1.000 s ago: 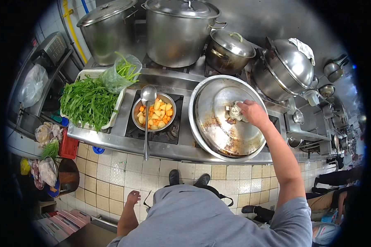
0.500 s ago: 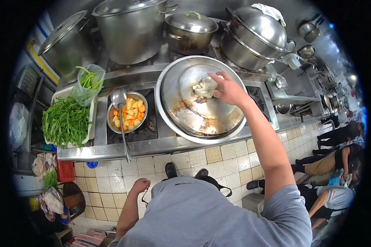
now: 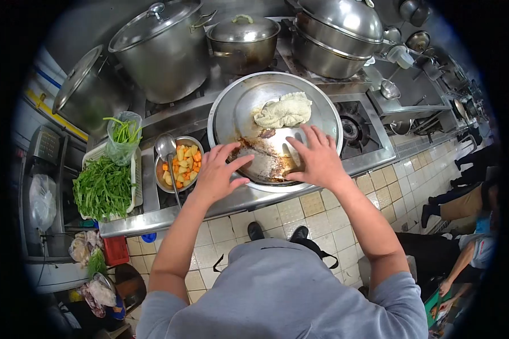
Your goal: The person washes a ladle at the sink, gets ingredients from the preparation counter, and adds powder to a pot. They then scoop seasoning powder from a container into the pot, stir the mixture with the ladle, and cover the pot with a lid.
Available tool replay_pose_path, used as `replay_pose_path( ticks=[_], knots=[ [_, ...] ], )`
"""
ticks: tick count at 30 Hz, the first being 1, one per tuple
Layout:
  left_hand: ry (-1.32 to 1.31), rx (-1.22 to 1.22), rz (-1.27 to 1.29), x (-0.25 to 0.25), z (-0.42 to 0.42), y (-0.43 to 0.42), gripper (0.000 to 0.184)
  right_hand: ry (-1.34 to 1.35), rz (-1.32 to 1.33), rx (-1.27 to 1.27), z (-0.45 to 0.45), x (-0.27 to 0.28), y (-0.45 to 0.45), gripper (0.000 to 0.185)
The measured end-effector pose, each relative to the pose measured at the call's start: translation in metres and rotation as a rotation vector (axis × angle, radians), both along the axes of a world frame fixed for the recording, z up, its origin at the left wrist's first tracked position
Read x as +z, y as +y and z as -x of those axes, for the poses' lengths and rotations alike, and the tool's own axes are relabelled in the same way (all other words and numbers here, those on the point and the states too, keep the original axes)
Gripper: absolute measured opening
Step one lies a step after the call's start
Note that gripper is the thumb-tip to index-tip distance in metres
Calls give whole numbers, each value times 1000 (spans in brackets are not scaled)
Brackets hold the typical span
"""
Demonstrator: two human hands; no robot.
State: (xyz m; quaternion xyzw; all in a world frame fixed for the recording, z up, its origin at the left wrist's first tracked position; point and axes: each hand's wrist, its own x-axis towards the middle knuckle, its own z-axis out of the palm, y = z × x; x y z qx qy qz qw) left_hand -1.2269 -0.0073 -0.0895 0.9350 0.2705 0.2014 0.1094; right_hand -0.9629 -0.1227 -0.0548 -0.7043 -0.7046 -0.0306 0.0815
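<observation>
A large round metal lid, stained brown toward its front, covers a wide pan on the stove. On the lid's upper part lies a crumpled pale cloth. Near the lid's front left edge is my left hand, fingers spread and holding nothing. My right hand spreads its fingers over the front right of the lid, just below the cloth. Whether the fingertips touch the metal I cannot tell. To the left, a bowl of cut potatoes and carrots has a ladle resting across it.
Leafy greens fill a white basket at the left. Tall stockpots and a covered pot stand behind. A bare burner is at the right. Co-workers are on the far right.
My right hand has let go of the cloth and moved down to the lid's front. My left hand has risen from my side to the lid. The cloth now lies spread wider.
</observation>
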Motion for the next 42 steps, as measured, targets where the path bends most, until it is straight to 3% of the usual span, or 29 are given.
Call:
replay_pose_path(
  ticks=[8, 13, 30, 32, 36, 40, 42],
  knots=[
    [153, -86, 18, 3, -19, 13, 56, -55, 125, 41, 14, -3, 15, 90],
    [75, -77, 27, -9, -19, 16, 53, -51, 247, -2, 20, -2, 25, 92],
    [23, -66, -108, -20, -14, 8, 47, -60, 117, 3, 34, -20, 18, 92],
    [64, -83, -87, -16, -10, 9, 48, 161, 221, 24, 25, -12, 15, 91],
    [-104, -75, 5, 34, -2, -2, 45, 617, -55, 126, -23, 6, 7, 74],
    [-569, -146, 329, 7, 20, -23, 42, 1408, -69, -148, -96, -6, -74, 59],
    [-756, -177, 609, -18, 30, -49, 43, 2031, -204, -283, -128, -58, -134, 54]
  ],
)
